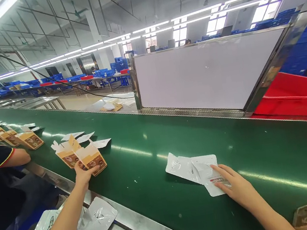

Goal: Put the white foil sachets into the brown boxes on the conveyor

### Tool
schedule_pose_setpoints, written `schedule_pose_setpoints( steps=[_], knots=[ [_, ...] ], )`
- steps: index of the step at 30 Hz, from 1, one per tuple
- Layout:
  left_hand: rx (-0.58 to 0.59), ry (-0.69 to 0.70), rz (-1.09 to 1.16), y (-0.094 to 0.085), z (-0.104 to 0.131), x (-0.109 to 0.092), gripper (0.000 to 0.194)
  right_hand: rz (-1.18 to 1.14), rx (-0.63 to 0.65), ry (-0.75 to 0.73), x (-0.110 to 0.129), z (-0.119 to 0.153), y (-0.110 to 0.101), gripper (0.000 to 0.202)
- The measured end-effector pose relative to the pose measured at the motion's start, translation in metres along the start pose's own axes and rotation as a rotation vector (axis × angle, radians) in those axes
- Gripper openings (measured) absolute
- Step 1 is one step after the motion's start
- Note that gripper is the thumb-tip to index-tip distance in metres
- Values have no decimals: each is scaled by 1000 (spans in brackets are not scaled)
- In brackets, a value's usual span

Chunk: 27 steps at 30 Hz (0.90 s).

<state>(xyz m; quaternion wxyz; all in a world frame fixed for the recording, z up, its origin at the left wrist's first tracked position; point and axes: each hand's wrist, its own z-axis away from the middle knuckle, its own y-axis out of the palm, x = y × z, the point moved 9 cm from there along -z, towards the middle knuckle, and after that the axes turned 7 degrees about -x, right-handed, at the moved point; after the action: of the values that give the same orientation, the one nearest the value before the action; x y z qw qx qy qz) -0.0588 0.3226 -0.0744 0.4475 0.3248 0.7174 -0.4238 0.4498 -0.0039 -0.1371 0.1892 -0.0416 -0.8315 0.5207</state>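
Left hand (84, 174) centre left, grip pinching carton (96, 161), right hand (235, 183), grip spread on pouch (205, 163), red lettering (215, 180) unclear

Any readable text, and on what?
"ando", on the red label of the pouch at the right hand; other letters unclear.
Carton at the left hand: too small.
Foreground pouches: dark print, unreadable.
Nothing else legible.

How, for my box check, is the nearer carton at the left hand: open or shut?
Open: the nearer carton has flaps sticking up.
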Motion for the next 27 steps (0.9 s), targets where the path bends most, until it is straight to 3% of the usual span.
schedule_pose_setpoints(
  steps=[5, 8, 11, 13, 15, 18, 22, 24, 26, 27],
  knots=[
    [114, 77, -95, 8, 17, -24, 63, 12, -166, -38, 0, -6, -21, 42],
    [226, 198, -130, 10, 42, -58, 63, 80, -349, -4, 14, -13, -73, 45],
    [376, 327, -140, 16, 91, -97, 65, 34, -533, -71, 73, -15, -146, 33],
    [461, 405, -159, 22, 132, -121, 63, -83, -614, -264, 134, -12, -187, 24],
    [526, 478, -173, 27, 172, -141, 59, -196, -610, -521, 195, -7, -208, 26],
    [522, 586, -181, 29, 214, -161, 55, -212, -448, -738, 248, -11, -199, 30],
    [404, 925, -211, 29, 251, -181, 54, -123, -170, -904, 263, -13, -154, 26],
    [399, 989, -238, 34, 261, -180, 57, -278, -50, -859, 257, -15, -140, 22],
    [450, 958, -236, 43, 270, -175, 57, -465, 60, -691, 245, -19, -129, 17],
    [490, 919, -213, 48, 275, -173, 56, -539, 113, -602, 239, -20, -124, 26]
  ],
)
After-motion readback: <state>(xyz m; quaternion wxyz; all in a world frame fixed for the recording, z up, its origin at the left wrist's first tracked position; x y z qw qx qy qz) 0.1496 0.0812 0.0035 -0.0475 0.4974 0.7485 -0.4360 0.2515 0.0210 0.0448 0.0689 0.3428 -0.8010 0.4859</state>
